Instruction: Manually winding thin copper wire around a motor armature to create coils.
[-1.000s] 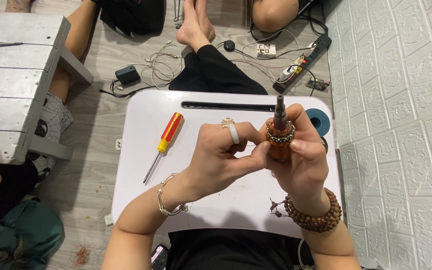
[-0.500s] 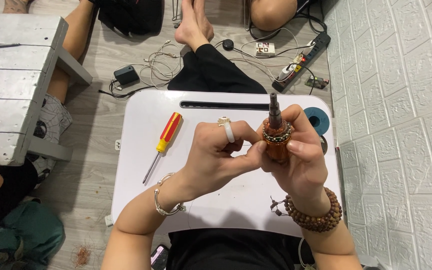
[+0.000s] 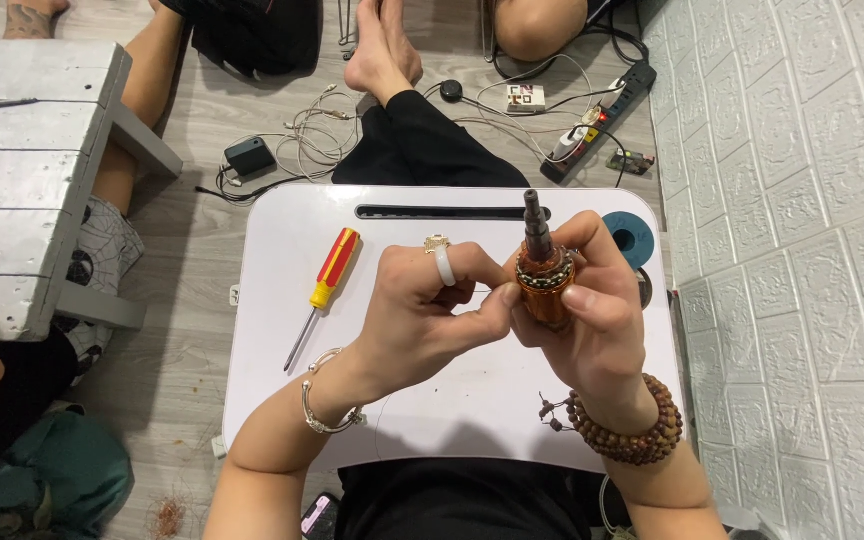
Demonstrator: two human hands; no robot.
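Clamped in the right hand (image 3: 592, 320), upright above the white lap table (image 3: 282, 400), sits a copper-wound motor armature (image 3: 544, 280) — probably dense, rigid, its windings delicate. Left hand (image 3: 422, 320) fingertips pinch closed beside the core — the steel shaft looks safest.

Both forearms rise from the lower edge and converge at centre, wrists slightly bent inward. The left hand (image 3: 422, 315) is curled into a loose fist, knuckles up, its thumb and forefinger pinched together at the tips and pressed against the fingers of the other hand. The right hand (image 3: 592, 320) is wrapped closed in a vertical grip, thumb laid across the front, back of the hand facing outward to the right.
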